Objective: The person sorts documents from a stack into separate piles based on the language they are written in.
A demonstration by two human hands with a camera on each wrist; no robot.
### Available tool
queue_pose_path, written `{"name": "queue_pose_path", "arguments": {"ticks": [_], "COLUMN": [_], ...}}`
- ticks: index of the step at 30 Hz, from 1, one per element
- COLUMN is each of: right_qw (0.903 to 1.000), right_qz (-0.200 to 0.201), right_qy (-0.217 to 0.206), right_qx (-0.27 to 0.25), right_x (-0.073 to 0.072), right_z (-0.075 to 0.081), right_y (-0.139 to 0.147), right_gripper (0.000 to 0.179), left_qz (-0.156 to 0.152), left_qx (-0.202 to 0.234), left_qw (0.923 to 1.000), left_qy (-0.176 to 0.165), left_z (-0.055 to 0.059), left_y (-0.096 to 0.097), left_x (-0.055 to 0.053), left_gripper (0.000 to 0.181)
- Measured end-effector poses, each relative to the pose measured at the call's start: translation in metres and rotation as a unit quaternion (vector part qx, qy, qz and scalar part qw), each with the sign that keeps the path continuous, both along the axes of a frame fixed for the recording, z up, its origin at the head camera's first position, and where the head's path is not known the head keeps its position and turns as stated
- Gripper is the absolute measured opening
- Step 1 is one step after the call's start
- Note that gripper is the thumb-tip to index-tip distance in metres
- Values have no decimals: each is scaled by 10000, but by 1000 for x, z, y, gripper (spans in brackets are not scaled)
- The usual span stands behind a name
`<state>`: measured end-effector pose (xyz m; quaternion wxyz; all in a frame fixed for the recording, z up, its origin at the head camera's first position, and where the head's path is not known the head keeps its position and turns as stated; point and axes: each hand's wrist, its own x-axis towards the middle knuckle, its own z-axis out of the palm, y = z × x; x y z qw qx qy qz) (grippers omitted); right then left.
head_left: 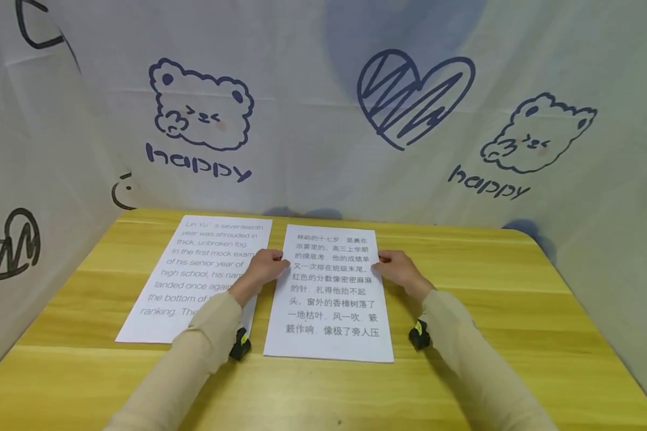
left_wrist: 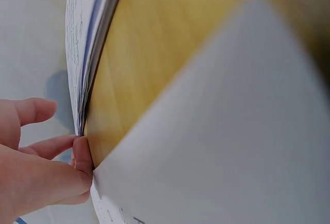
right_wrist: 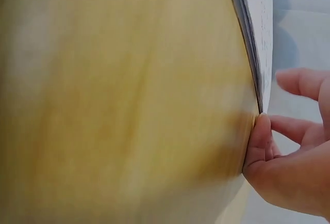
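Hands pinch the Chinese-text sheet [head_left: 331, 293] beside "happy" backdrop [head_left: 199, 161].

A second printed sheet [head_left: 196, 278] with English text lies flat on the yellow wooden counter [head_left: 517, 311], toward its left side. A pale cloth backdrop [head_left: 313, 149] stands behind and along both sides of the counter, printed with dark blue bears, a scribbled heart [head_left: 410, 96] and the word "happy". In the wrist views the cloth shows only as a blurred pale field, probably the same backdrop.
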<state>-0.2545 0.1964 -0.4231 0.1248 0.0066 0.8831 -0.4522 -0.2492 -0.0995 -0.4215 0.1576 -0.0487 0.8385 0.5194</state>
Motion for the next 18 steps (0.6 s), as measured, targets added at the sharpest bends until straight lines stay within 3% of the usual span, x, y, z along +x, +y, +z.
{"name": "queue_pose_path", "arguments": {"ticks": [5,18], "right_qw": [9988,9972], "right_qz": [488,701], "right_qy": [47,111], "right_qx": [-61,-245], "right_x": [1,4], "right_z": [0,2], "right_y": [1,1], "right_gripper": [49,58], "left_qz": [-11,-70], "left_qx": [-15,95], "left_qw": [9999,9999], "left_qy": [-122,-79], "left_z": [2,3], "left_y": [-1,2], "left_x": [0,2], "left_gripper": [55,58]}}
